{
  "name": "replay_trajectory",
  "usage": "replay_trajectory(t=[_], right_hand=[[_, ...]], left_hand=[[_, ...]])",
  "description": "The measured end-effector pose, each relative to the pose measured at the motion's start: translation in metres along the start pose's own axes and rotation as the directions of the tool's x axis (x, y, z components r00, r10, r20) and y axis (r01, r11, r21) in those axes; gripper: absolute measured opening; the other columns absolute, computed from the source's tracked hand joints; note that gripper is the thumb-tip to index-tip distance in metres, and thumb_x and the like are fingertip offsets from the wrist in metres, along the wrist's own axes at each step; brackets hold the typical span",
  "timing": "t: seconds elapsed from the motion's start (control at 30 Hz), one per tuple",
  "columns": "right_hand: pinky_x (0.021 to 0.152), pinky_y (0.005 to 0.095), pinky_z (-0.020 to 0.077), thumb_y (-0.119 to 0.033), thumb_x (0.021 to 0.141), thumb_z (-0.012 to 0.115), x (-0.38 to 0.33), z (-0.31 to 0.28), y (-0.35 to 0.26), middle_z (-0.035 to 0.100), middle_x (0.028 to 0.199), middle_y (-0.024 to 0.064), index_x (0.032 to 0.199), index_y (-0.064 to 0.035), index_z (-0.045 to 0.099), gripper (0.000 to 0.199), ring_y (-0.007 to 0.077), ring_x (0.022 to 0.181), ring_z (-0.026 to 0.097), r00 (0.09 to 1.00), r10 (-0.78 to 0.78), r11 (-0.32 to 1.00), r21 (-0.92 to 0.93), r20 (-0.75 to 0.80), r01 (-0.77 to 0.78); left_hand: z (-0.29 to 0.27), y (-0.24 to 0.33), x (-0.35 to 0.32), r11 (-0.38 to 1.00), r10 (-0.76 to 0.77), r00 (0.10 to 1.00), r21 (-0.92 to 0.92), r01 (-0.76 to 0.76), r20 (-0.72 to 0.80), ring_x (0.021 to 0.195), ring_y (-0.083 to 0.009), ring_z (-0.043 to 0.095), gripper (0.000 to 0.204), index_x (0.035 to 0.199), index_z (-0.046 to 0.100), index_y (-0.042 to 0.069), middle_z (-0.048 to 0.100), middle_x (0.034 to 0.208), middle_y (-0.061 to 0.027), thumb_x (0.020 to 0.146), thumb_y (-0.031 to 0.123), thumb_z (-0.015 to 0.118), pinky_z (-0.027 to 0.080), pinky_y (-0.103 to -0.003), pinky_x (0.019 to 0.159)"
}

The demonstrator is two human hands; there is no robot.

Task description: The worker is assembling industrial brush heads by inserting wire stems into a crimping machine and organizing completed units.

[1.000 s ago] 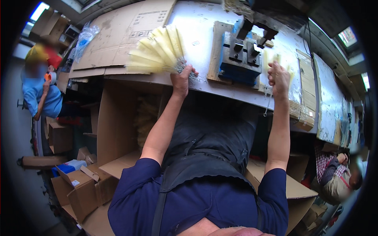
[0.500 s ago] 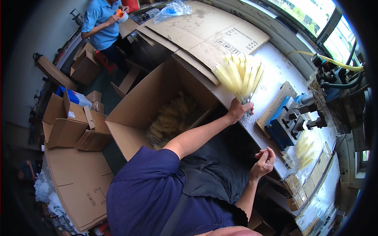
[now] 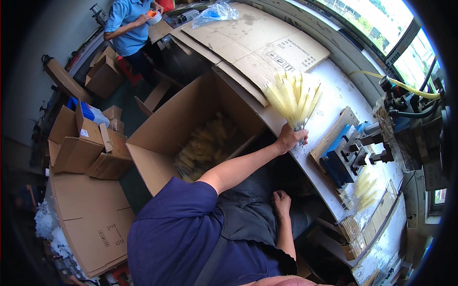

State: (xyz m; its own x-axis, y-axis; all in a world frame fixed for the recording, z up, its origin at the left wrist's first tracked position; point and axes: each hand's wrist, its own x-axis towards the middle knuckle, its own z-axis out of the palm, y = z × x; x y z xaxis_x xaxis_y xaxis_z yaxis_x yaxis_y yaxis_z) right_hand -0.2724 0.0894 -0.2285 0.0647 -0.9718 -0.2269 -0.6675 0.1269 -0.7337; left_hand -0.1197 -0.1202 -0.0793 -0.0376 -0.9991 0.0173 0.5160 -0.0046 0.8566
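My left hand (image 3: 289,138) is closed around the twisted wire stems of a bunch of bottle brushes (image 3: 293,97). Their cream bristles fan out upward over the edge of the white bench (image 3: 334,81). Curled in a loose fist, my right hand (image 3: 282,202) rests on the dark apron over my lap, and nothing shows in it. More brushes (image 3: 207,143) lie heaped inside a large open carton (image 3: 171,112) to the left. Another small pile of brushes (image 3: 366,190) sits on the bench at the right, beside the machine.
A machine with a blue block (image 3: 338,155) and hoses stands on the right of the bench. Flattened cardboard (image 3: 248,38) covers the bench's far part, with a clear plastic bag (image 3: 214,14) on it. Smaller cartons (image 3: 78,138) stand at left. A co-worker in blue (image 3: 128,28) holds a tape roll.
My right hand has dropped from beside the bench edge down and left onto my lap. The left hand keeps its grip on the brushes, almost in the same place.
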Motion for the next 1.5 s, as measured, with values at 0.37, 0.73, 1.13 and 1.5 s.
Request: replay_trajectory(t=[0.37, 0.73, 1.13, 1.5], right_hand=[[0.047, 0.0278, 0.0483, -0.021, 0.095, 0.060, 0.001, -0.003, -0.003, 0.065, 0.071, 0.0082, 0.108, 0.0044, 0.064, 0.029, 0.0145, 0.052, 0.060, 0.942, 0.303, 0.849, 0.407, 0.147, -0.336], [0.046, 0.0265, 0.0473, -0.022, 0.096, 0.060, 0.002, -0.009, -0.012, 0.063, 0.070, 0.0071, 0.102, 0.0032, 0.064, 0.026, 0.0135, 0.052, 0.059, 0.918, 0.358, 0.803, 0.446, 0.171, -0.396], [0.053, 0.0228, 0.0470, -0.008, 0.095, 0.062, 0.080, -0.077, -0.231, 0.059, 0.068, 0.0021, 0.098, 0.0007, 0.064, 0.010, 0.0101, 0.057, 0.058, 0.982, -0.183, 0.759, 0.627, -0.051, 0.174], [0.046, 0.0217, 0.0458, -0.018, 0.097, 0.062, 0.082, -0.061, -0.211, 0.058, 0.065, 0.0024, 0.094, 0.0004, 0.064, 0.019, 0.0101, 0.050, 0.056, 0.994, 0.046, 0.689, 0.717, 0.099, -0.104]], left_hand=[[-0.005, -0.002, 0.002, 0.999, -0.041, 0.994, -0.002, 0.041, 0.103, 0.067, -0.0187, 0.064, 0.020, 0.100, 0.047, 0.002, 0.055, 0.082, -0.0076, 0.087, 0.005, 0.063, 0.056, -0.032, 0.060], [-0.008, 0.011, -0.003, 0.992, -0.120, 0.988, -0.034, 0.123, 0.093, 0.058, -0.0175, 0.063, 0.019, 0.098, 0.052, 0.001, 0.058, 0.072, -0.0080, 0.085, 0.006, 0.064, 0.054, -0.032, 0.054], [-0.106, 0.146, 0.066, 0.995, 0.024, 0.994, 0.091, -0.034, 0.102, 0.057, -0.0155, 0.062, 0.014, 0.096, 0.059, 0.004, 0.061, 0.071, -0.0053, 0.085, 0.009, 0.066, 0.054, -0.028, 0.055], [-0.058, 0.085, 0.063, 0.924, -0.241, 0.961, 0.335, 0.186, 0.133, 0.052, -0.0163, 0.062, 0.015, 0.091, 0.061, -0.001, 0.062, 0.070, -0.0090, 0.079, 0.002, 0.069, 0.053, -0.029, 0.047]])
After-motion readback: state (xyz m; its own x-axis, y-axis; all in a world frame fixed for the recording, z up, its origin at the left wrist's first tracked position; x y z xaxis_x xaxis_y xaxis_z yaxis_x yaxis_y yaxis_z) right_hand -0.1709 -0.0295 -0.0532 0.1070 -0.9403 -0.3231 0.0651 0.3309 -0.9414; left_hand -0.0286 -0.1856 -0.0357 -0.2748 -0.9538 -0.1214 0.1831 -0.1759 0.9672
